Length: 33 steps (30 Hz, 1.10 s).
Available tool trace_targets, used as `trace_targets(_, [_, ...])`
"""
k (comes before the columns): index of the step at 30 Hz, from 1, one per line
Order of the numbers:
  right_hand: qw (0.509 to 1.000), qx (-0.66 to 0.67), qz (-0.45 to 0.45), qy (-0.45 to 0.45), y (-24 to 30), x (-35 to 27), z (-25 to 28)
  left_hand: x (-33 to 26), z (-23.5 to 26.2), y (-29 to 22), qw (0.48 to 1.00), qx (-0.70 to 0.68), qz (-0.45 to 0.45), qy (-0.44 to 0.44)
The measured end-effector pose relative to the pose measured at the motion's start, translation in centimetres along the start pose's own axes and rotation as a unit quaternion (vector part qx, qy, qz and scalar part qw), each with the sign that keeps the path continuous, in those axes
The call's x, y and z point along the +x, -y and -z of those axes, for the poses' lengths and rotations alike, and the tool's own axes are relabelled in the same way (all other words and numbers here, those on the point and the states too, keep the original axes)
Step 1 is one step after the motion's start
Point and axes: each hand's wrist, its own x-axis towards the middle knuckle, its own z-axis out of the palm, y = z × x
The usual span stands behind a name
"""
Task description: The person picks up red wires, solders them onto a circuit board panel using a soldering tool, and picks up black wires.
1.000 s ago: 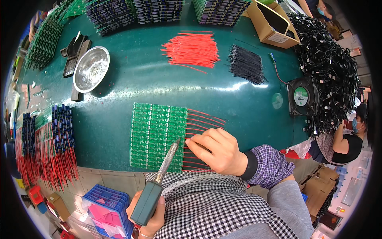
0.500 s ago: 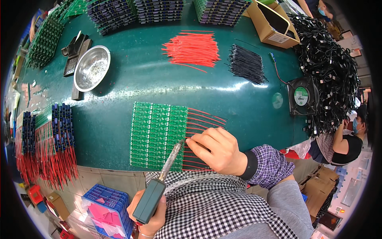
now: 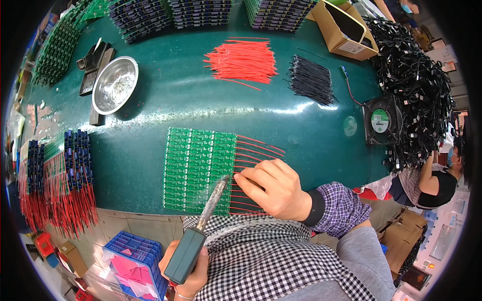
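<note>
A green panel of small circuit boards (image 3: 198, 160) lies near the table's front edge. Red and dark wires (image 3: 258, 145) stick out from its right side. My left hand (image 3: 200, 271) grips the dark green handle of a soldering iron (image 3: 186, 256). The iron's worn metal barrel slants up to the right, its tip at the panel's right edge. Just right of that tip, my right hand (image 3: 276, 190) is closed in a pinch on a thin wire at the board edge; the fingers partly hide it. Faint haze hangs beside the barrel.
Red wires (image 3: 241, 60) and black wires (image 3: 311, 80) lie in piles farther back. A metal bowl (image 3: 115, 85) sits at left, near wired boards (image 3: 78, 165). At right stand a black fan (image 3: 382, 120) and heaped black cables (image 3: 416, 80). Board stacks (image 3: 201, 12) line the back.
The soldering iron's tip has shifted slightly left along the panel's edge, and its handle has dropped a little with my left hand. My right hand stays almost still.
</note>
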Motion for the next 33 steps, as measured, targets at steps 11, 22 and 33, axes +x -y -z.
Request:
trace_targets(11, [1.0, -0.005, -0.006, 0.007, 0.1, 0.0, 0.2, -0.5, -0.2, 0.3, 1.0, -0.003, 0.003, -0.029])
trace_targets(22, [0.999, 0.004, 0.023, -0.024, 0.2, -0.1, 0.2, -1.8, 0.9, 0.4, 0.997, -0.021, 0.073, 0.023])
trace_targets(33, [0.999, 0.013, 0.032, -0.02, 0.3, -0.2, -0.2, -1.0, 0.2, 0.2, 1.0, 0.012, -0.013, -0.02])
